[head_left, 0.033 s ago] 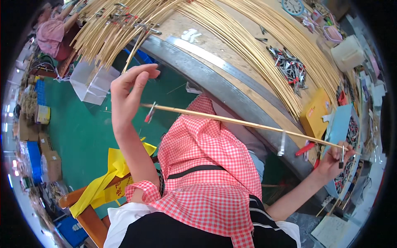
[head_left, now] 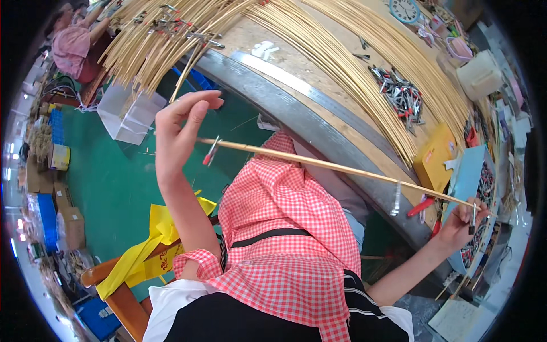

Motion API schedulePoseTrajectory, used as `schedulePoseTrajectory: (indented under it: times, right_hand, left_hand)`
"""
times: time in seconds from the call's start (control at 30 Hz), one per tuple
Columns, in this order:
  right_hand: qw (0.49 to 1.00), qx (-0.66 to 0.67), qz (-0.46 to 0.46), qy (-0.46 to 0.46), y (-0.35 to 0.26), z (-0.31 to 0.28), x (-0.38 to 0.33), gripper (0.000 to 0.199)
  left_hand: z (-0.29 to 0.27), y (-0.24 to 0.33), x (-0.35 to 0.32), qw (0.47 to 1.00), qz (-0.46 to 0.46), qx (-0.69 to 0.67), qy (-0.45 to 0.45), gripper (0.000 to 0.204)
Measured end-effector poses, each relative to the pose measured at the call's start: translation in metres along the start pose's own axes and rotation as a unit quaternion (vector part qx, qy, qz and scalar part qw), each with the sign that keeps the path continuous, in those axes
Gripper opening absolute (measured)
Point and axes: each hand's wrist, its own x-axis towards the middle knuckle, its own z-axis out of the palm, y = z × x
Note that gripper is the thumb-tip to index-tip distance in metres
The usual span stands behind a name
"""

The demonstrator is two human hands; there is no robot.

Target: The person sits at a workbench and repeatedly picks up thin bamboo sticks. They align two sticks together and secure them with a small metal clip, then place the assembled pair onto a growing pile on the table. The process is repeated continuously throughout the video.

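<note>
A long thin bamboo-coloured stick [head_left: 319,163] slants across in front of me, its right end lower. My right hand [head_left: 457,225] grips it near that end, where a metal clip with a black tip [head_left: 472,221] hangs at the fingers. My left hand [head_left: 178,134] is raised at the other end, thumb and forefinger apart, nothing visible between them. There the stick passes behind the hand near the wrist; whether it touches is hidden, as are the lower fingers. A red-handled clip [head_left: 211,151] hangs beside this hand, and a blurred silver clip [head_left: 395,198] farther right.
The workbench [head_left: 268,91] carries long stick bundles [head_left: 342,62], a metal ruler [head_left: 319,94], a heap of clips [head_left: 401,98] and a yellow box [head_left: 434,157]. Red-handled pliers [head_left: 420,207] lie near my right hand. Another person [head_left: 71,48] is at far left. A wooden chair [head_left: 122,299] stands lower left.
The stick and its hanging clips have shifted slightly to the right. My left hand has moved a little right too, and my right hand keeps its grip almost in place.
</note>
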Motion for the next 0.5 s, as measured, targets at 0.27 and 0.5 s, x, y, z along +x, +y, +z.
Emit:
schedulePoseTrajectory:
  times: [0.27, 0.5]
  right_hand:
    - [0.997, -0.030, -0.038, 0.061, -0.050, -0.054, 0.015, 0.020]
    - [0.970, -0.200, -0.034, 0.137, -0.029, -0.039, 0.013, 0.045]
  left_hand:
    - [0.001, 0.005, 0.002, 0.991, 0.037, 0.101, -0.075, 0.011]
    - [-0.014, -0.014, 0.016, 0.995, 0.033, 0.078, 0.044, 0.009]
